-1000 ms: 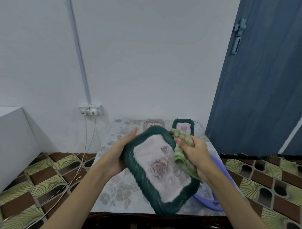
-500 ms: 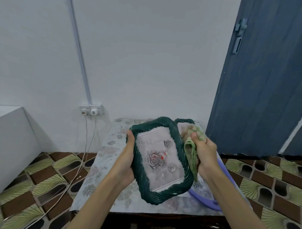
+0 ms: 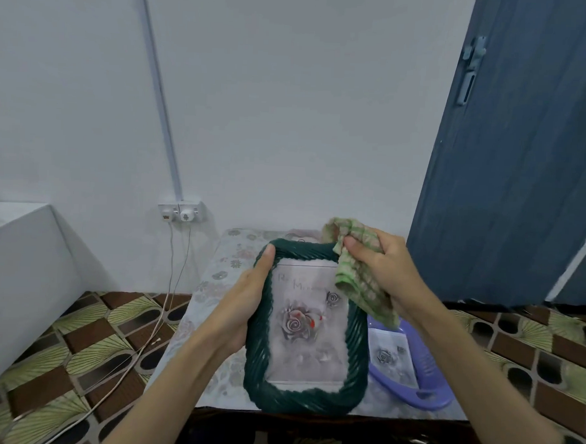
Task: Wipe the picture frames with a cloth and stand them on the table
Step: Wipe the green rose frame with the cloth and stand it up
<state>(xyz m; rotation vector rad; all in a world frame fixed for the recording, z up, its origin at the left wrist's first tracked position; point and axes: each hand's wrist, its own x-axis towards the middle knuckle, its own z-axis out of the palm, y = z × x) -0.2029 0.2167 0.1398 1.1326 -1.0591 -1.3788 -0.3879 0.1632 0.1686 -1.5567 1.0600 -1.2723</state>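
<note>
A dark green picture frame [image 3: 304, 396] with a twisted rim and a rose picture is held upright over the table [image 3: 199, 305], facing me. My left hand [image 3: 246, 296] grips its left edge, thumb on the top left corner. My right hand [image 3: 387, 275] grips a crumpled green cloth [image 3: 359, 280] at the frame's top right corner, the cloth hanging over the rim and glass. A second rose picture [image 3: 391, 356] lies in a purple basin [image 3: 426, 397] to the right of the held frame.
The small table has a floral cover and stands against a white wall. A blue door [image 3: 519, 163] is at the right. A wall socket [image 3: 182, 213] with trailing cables is at the left, beside a white cabinet [image 3: 20, 278]. The floor is patterned tile.
The frame has turned from tilted to upright and facing me. My right hand with the cloth has moved up from the frame's right side to its top right corner.
</note>
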